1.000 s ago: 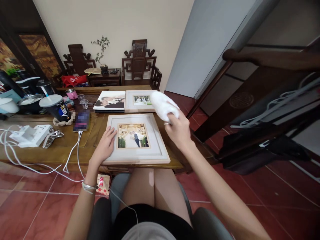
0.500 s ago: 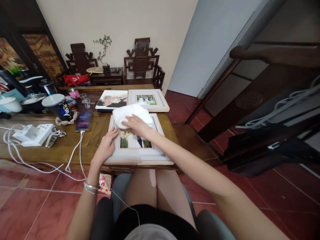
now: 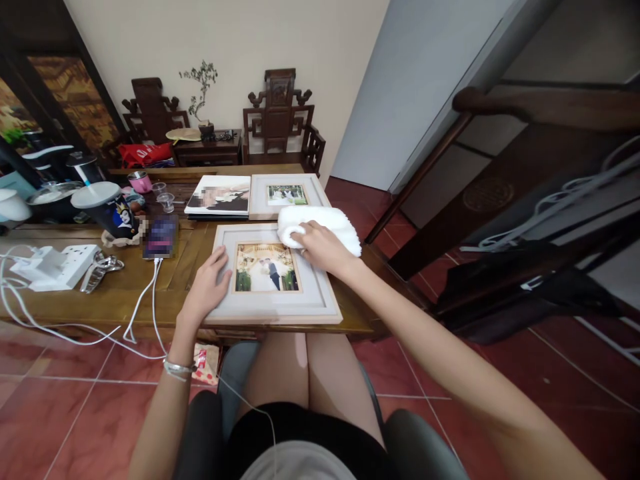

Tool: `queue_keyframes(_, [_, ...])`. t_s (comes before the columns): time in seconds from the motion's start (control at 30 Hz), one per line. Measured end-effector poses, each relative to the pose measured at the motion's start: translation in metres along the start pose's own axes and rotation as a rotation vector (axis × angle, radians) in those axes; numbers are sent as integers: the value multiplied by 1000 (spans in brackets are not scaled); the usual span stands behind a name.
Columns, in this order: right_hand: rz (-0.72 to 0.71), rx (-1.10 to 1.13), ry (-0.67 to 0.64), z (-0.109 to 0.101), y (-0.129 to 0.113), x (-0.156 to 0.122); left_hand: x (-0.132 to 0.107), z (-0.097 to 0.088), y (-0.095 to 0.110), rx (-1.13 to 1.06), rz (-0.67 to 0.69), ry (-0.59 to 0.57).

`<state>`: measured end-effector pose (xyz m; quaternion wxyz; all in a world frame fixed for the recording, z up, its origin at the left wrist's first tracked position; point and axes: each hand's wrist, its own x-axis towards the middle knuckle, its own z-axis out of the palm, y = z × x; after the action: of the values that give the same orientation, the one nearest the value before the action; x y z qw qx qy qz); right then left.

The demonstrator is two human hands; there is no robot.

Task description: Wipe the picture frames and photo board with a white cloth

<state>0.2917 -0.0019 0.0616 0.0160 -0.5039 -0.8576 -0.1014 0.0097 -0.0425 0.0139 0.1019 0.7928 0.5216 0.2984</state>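
Observation:
A white picture frame (image 3: 320,301) with a wedding photo in its middle lies flat at the table's front edge. My right hand (image 3: 320,247) grips a folded white towel (image 3: 325,221), which covers the frame's far right corner and hangs past its right side. On the frame's left border rests my left hand (image 3: 211,283), fingers stretched out and holding nothing. Behind it lie a second picture frame (image 3: 257,193) and, left of that, a photo album or panel (image 3: 220,193) with a partly blurred picture.
On the wooden table (image 3: 193,267) to the left are a phone (image 3: 160,237) on a charging cable, a power strip (image 3: 65,265), a clear hair clip (image 3: 101,270), a dark lidded cup (image 3: 107,207) and a pink mug (image 3: 139,182). A wooden chair (image 3: 475,173) stands at right.
My right hand has moved the towel rightward, from the frame's far left part to its far right corner, uncovering the photo. My left hand stays on the left border.

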Motion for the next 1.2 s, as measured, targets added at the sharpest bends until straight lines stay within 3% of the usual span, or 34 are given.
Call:
queue_keyframes(0.17, [-59,11,1,0,-10,-25,-1,1,-2,-18,-3,-31])
queue_keyframes(0.33, [-171,55,-46,-22,-35,-73,-2,3,-3,18,5,-51])
queue_keyframes(0.43, [-173,76,-75,-30,-43,-85,-2,4,-3,54,26,-69])
queue_keyframes(0.63, [-18,91,12,-9,-26,-40,-2,3,-3,65,42,-87])
queue_keyframes(0.73, [-26,85,72,5,-17,-19,-3,3,-3,45,22,-68])
queue_keyframes(0.8, [-60,65,78,8,-17,-20,-4,4,-3,32,5,-46])
queue_keyframes(0.9, [-116,65,57,3,-26,-45,-4,5,-2,8,-2,-22])
queue_keyframes(1.07, [-221,165,-7,-25,-45,-106,-1,5,-3,-43,-12,-4])
queue_keyframes(1.2, [-234,271,-29,-38,-64,-112,1,4,-5,-82,6,-3])
